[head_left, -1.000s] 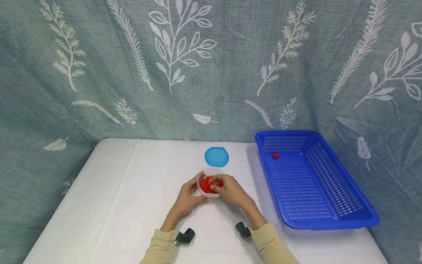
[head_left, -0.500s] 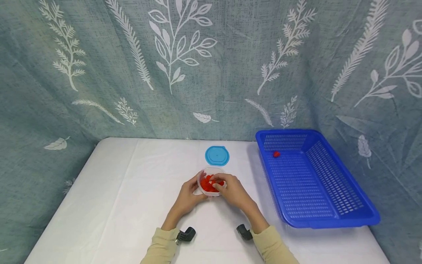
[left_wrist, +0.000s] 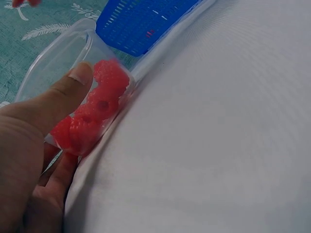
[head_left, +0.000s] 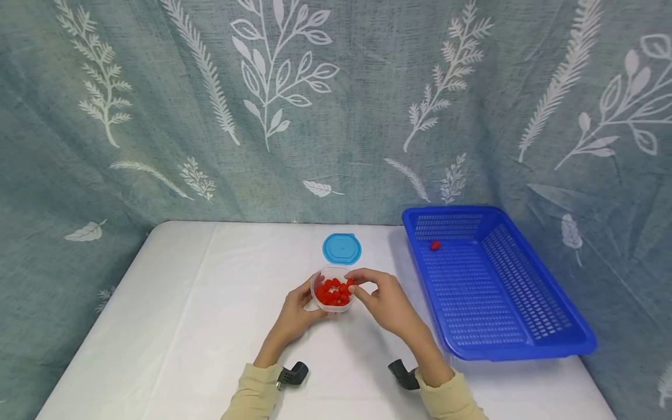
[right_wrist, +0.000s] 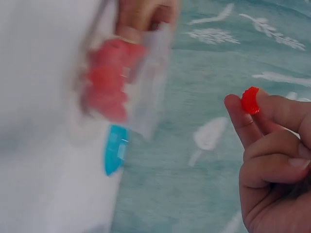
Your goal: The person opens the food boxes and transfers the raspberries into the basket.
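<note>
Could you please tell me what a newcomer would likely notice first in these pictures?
Probably the big blue basket on the white table's right, with one red piece near its far left corner. Next, the red pieces in the clear tub that the left hand holds, a blue lid lying beyond. The right hand pinches another red piece by the tub.

All views share the tub (left_wrist: 60,58), wrist views nearest

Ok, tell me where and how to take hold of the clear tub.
Grip the clear tub around its side wall, probably best from the left, like the left hand: that leaves the open top, with red pieces inside, free for the right hand.
</note>
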A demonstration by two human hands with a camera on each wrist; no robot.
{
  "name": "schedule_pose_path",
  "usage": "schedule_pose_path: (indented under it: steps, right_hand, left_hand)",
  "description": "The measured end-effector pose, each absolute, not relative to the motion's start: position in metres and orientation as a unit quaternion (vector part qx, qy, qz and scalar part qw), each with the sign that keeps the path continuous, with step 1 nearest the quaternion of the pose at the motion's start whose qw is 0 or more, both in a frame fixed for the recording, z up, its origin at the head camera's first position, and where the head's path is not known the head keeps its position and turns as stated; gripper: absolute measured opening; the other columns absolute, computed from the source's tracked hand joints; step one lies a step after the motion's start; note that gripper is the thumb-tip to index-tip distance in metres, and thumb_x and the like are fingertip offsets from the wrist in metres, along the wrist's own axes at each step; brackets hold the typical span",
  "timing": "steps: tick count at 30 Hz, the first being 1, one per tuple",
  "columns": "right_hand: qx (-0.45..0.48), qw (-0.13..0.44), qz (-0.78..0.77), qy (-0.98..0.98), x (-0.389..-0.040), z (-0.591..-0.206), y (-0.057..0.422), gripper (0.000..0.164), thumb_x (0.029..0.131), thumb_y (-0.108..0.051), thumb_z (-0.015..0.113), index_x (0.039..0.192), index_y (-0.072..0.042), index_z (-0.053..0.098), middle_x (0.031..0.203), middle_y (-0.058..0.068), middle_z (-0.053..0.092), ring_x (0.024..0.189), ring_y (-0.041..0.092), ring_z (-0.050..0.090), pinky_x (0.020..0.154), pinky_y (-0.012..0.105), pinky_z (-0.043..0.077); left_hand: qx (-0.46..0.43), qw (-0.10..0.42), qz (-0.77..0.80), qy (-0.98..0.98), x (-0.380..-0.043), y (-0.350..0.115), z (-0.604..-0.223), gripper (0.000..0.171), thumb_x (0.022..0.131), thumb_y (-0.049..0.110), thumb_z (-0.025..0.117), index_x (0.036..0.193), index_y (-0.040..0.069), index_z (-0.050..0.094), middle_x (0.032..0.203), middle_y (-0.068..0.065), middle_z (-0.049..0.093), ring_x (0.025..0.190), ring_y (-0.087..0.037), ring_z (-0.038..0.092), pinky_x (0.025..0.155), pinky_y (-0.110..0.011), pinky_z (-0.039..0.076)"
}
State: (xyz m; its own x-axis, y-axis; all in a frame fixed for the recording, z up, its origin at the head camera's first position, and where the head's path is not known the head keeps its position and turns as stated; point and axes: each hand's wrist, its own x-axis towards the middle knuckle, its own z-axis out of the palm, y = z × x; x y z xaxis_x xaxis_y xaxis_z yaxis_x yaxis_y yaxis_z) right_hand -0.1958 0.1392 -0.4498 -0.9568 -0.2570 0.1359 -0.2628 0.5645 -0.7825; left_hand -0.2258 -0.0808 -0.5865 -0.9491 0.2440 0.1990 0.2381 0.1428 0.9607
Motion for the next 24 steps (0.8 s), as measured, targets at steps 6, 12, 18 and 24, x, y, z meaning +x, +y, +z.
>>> schedule_pose_path:
  steps: [6, 12, 18, 24]
  right_hand:
    - [0.192, -0.006, 0.466, -0.863, -0.188, -0.418, 0.168, 0.024, 0.096, -0.014, 0.07, 0.12, -0.018, 0.074, 0.111, 0.003, 0.073, 0.057, 0.008, 0.05, 0.047, 0.022, 0.045]
    - [0.243, -0.015, 0.465, -0.851, -0.192, -0.396, 0.208, 0.024, 0.099, -0.014, 0.067, 0.122, -0.019, 0.073, 0.115, 0.004, 0.073, 0.045, 0.004, 0.032, 0.04, 0.023, 0.032]
    - [0.236, 0.018, 0.469, -0.851, -0.207, -0.382, 0.25, 0.026, 0.1, -0.01, 0.064, 0.125, -0.011, 0.071, 0.116, 0.014, 0.072, 0.054, 0.002, 0.053, 0.043, 0.024, 0.04]
    - [0.212, 0.051, 0.468, -0.856, -0.227, -0.38, 0.281, 0.026, 0.099, -0.008, 0.066, 0.124, -0.004, 0.07, 0.115, 0.02, 0.072, 0.089, 0.006, 0.074, 0.07, 0.02, 0.061]
  left_hand:
    - [0.144, 0.007, 0.627, 0.765, -0.225, -0.079, -0.585, 0.084, 0.081, 0.001, 0.083, 0.155, 0.01, 0.043, 0.151, -0.011, 0.053, 0.144, -0.029, 0.045, 0.117, -0.043, 0.04]
    - [0.135, -0.001, 0.627, 0.767, -0.224, -0.076, -0.584, 0.084, 0.08, -0.008, 0.079, 0.154, 0.004, 0.042, 0.15, -0.018, 0.053, 0.144, -0.034, 0.045, 0.117, -0.048, 0.037]
    - [0.149, 0.004, 0.628, 0.764, -0.225, -0.079, -0.585, 0.084, 0.081, -0.001, 0.083, 0.155, 0.011, 0.044, 0.151, -0.011, 0.054, 0.144, -0.028, 0.046, 0.117, -0.042, 0.039]
    - [0.154, 0.01, 0.623, 0.766, -0.225, -0.08, -0.584, 0.086, 0.081, 0.007, 0.085, 0.156, 0.016, 0.042, 0.153, -0.008, 0.052, 0.146, -0.026, 0.044, 0.116, -0.036, 0.039]
